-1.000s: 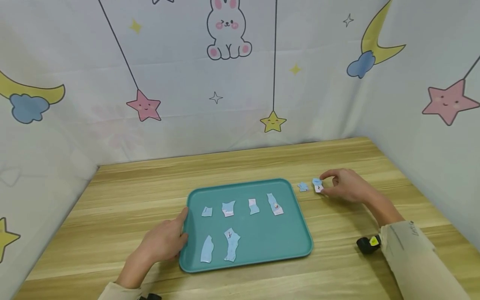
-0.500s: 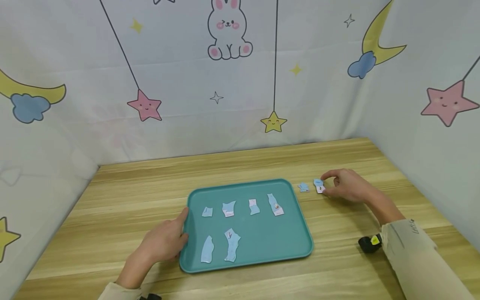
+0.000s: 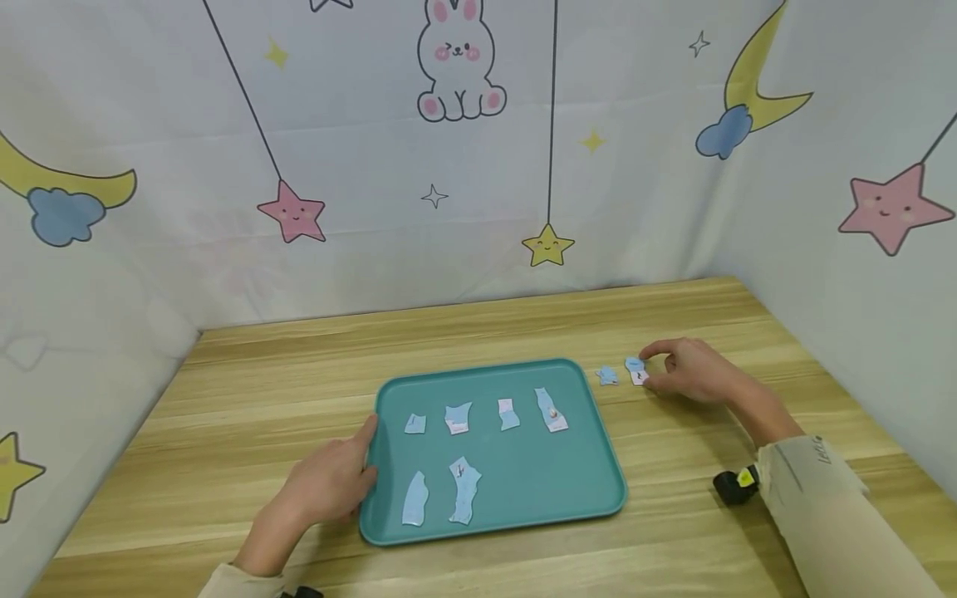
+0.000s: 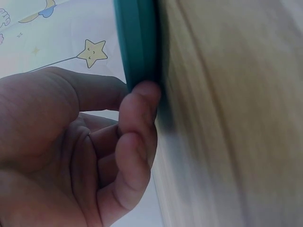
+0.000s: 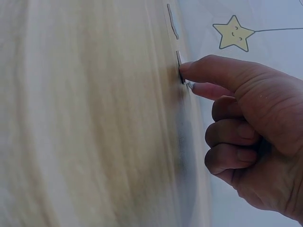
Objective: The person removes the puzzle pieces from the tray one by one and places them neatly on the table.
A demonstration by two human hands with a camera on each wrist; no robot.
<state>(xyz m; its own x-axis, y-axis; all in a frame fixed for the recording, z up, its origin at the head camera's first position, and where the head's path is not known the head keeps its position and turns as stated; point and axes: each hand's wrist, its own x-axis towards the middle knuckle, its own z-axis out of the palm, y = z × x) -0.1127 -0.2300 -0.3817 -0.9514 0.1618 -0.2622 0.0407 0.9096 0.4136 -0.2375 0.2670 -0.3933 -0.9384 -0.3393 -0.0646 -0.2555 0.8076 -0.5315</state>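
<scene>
My left hand [image 3: 332, 480] holds the left rim of a teal tray [image 3: 549, 490]. In the left wrist view, its curled fingers [image 4: 136, 161] meet the tray's edge. Past the tray's right side, my right hand [image 3: 694, 371] pinches a small light-blue and pink paper piece [image 3: 635, 365] with wavy edges, thumb and index finger at its right side. The right wrist view shows the other fingers [image 5: 227, 158] curled toward the palm. A second small blue piece [image 3: 607, 375] lies between that piece and the tray.
Several irregular blue and pink pieces lie apart on the tray, such as a long one [image 3: 463, 490] in front and another [image 3: 552, 410] at back right. The wooden table [image 3: 247, 407] meets a printed white curtain [image 3: 359, 149] behind and at both sides.
Both hands stay almost in place, the left on the tray rim and the right at the paper piece. The head view has shifted very slightly.
</scene>
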